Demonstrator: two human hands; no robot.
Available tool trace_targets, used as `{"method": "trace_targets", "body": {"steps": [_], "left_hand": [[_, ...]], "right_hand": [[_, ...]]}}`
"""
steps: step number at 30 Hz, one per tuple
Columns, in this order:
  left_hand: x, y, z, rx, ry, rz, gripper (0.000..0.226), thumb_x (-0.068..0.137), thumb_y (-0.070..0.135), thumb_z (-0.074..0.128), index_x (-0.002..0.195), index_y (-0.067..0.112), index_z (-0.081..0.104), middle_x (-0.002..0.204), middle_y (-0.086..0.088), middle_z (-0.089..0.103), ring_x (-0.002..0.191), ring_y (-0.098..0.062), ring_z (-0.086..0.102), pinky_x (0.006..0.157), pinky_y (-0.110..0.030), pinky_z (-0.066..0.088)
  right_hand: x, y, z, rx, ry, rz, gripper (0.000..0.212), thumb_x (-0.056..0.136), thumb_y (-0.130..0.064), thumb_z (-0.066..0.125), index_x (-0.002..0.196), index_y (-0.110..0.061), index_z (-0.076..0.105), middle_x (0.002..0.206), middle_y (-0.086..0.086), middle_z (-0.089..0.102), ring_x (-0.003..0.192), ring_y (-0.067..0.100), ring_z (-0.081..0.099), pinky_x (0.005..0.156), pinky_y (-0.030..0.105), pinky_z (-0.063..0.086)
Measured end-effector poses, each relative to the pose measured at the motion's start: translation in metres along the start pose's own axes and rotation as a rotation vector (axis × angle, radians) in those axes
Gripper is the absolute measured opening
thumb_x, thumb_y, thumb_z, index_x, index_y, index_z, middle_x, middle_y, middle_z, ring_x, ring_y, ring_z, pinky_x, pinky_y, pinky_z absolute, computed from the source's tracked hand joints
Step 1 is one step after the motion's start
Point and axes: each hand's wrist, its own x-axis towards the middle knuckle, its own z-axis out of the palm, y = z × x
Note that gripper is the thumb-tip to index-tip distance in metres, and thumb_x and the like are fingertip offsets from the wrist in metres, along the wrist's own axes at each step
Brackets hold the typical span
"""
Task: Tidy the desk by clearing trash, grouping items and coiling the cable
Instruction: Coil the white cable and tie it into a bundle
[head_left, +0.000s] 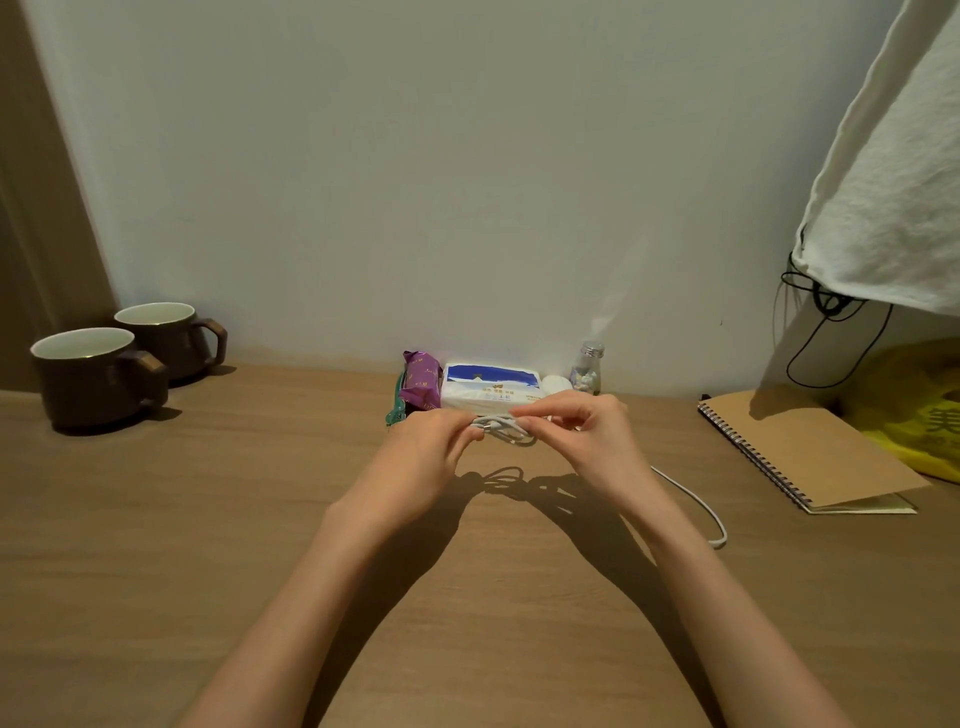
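Observation:
A white cable (501, 428) hangs in a small bundle of loops between my hands, above the middle of the wooden desk (208, 519). My left hand (423, 457) pinches the left end of the loops. My right hand (582, 436) pinches the right side with fingers curled over them. The cable's loose tail (696, 504) trails to the right across the desk and ends in a plug. Behind my hands, against the wall, stand a blue and white tissue pack (491, 387), a purple packet (421, 384), a small glass bottle (588, 366) and a white round item (556, 385).
Two dark brown mugs (98, 374) stand at the back left. A brown spiral notebook (810, 452) lies at the right, with a yellow plastic bag (919, 405) behind it. White cloth (893, 171) and a black cord (826, 332) hang at the upper right.

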Motion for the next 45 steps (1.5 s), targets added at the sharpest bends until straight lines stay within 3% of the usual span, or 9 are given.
{"method": "trace_targets", "body": {"steps": [6, 13, 21, 24, 28, 32, 36, 41, 45], "left_hand": [[0.000, 0.006, 0.001, -0.181, 0.018, -0.162, 0.025, 0.098, 0.026, 0.045, 0.101, 0.018, 0.068, 0.063, 0.011, 0.050, 0.059, -0.006, 0.045, 0.054, -0.022, 0.032], [0.001, 0.009, 0.002, -0.300, -0.119, -0.131, 0.025, 0.098, 0.029, 0.043, 0.089, 0.023, 0.066, 0.063, 0.005, 0.048, 0.058, -0.010, 0.042, 0.056, -0.025, 0.033], [0.001, 0.013, 0.010, -0.291, -0.095, -0.091, 0.020, 0.097, 0.028, 0.047, 0.091, 0.025, 0.066, 0.065, 0.005, 0.052, 0.061, -0.010, 0.047, 0.059, -0.026, 0.039], [0.001, 0.017, 0.012, -0.305, -0.099, -0.094, 0.021, 0.097, 0.028, 0.047, 0.094, 0.024, 0.067, 0.064, 0.006, 0.052, 0.059, -0.008, 0.047, 0.057, -0.023, 0.038], [0.000, 0.018, 0.009, -0.450, -0.148, -0.174, 0.026, 0.098, 0.027, 0.044, 0.097, 0.017, 0.068, 0.063, 0.005, 0.050, 0.058, -0.008, 0.045, 0.055, -0.020, 0.037], [0.001, 0.013, 0.006, -0.563, -0.165, -0.262, 0.027, 0.099, 0.023, 0.042, 0.092, 0.014, 0.067, 0.065, 0.003, 0.050, 0.056, -0.007, 0.048, 0.057, -0.017, 0.040], [0.004, 0.007, 0.003, -0.829, -0.158, -0.369, 0.029, 0.101, 0.021, 0.038, 0.087, 0.008, 0.060, 0.064, 0.001, 0.048, 0.055, -0.007, 0.049, 0.054, -0.015, 0.043], [0.007, 0.006, 0.002, -0.927, -0.134, -0.428, 0.029, 0.101, 0.021, 0.036, 0.083, 0.008, 0.055, 0.072, -0.004, 0.056, 0.061, -0.011, 0.055, 0.059, -0.019, 0.049], [0.007, 0.004, 0.004, -0.895, -0.145, -0.419, 0.028, 0.100, 0.023, 0.037, 0.084, 0.010, 0.056, 0.075, -0.003, 0.059, 0.065, -0.012, 0.057, 0.065, -0.024, 0.049]], "right_hand": [[-0.001, 0.001, 0.002, -0.061, 0.039, -0.048, 0.027, 0.082, -0.022, 0.073, 0.109, -0.022, 0.072, 0.101, -0.006, 0.069, 0.083, 0.007, 0.064, 0.073, 0.017, 0.053], [0.003, 0.004, 0.003, -0.069, 0.102, -0.065, 0.012, 0.086, -0.018, 0.068, 0.095, -0.023, 0.074, 0.090, -0.002, 0.063, 0.084, -0.002, 0.058, 0.068, 0.012, 0.046], [0.003, 0.003, 0.013, 0.188, 0.192, 0.084, 0.015, 0.088, -0.015, 0.067, 0.099, -0.017, 0.075, 0.092, -0.001, 0.073, 0.088, 0.011, 0.067, 0.076, 0.025, 0.055], [0.002, 0.003, 0.016, 0.209, 0.287, 0.152, 0.014, 0.086, -0.019, 0.070, 0.097, -0.023, 0.076, 0.089, -0.005, 0.073, 0.086, 0.016, 0.068, 0.078, 0.034, 0.059], [0.000, 0.002, 0.011, 0.039, 0.255, 0.074, 0.015, 0.087, -0.026, 0.068, 0.099, -0.025, 0.076, 0.092, -0.012, 0.071, 0.093, 0.006, 0.060, 0.078, 0.030, 0.049], [0.002, 0.002, 0.003, -0.024, 0.207, 0.012, 0.019, 0.092, -0.031, 0.060, 0.107, -0.040, 0.069, 0.100, -0.030, 0.061, 0.101, -0.001, 0.053, 0.088, 0.030, 0.046], [0.009, 0.020, -0.022, -0.031, 0.291, 0.113, 0.020, 0.093, -0.031, 0.058, 0.106, -0.037, 0.071, 0.101, -0.014, 0.068, 0.093, 0.011, 0.058, 0.079, 0.034, 0.051], [0.007, 0.072, -0.063, -0.551, 0.275, 0.392, 0.024, 0.089, -0.027, 0.059, 0.111, -0.027, 0.069, 0.111, -0.004, 0.070, 0.112, 0.023, 0.054, 0.096, 0.042, 0.046], [0.003, 0.101, -0.076, -0.630, 0.141, 0.669, 0.032, 0.089, -0.034, 0.059, 0.118, -0.023, 0.064, 0.123, 0.003, 0.064, 0.119, 0.027, 0.051, 0.103, 0.043, 0.042]]}}
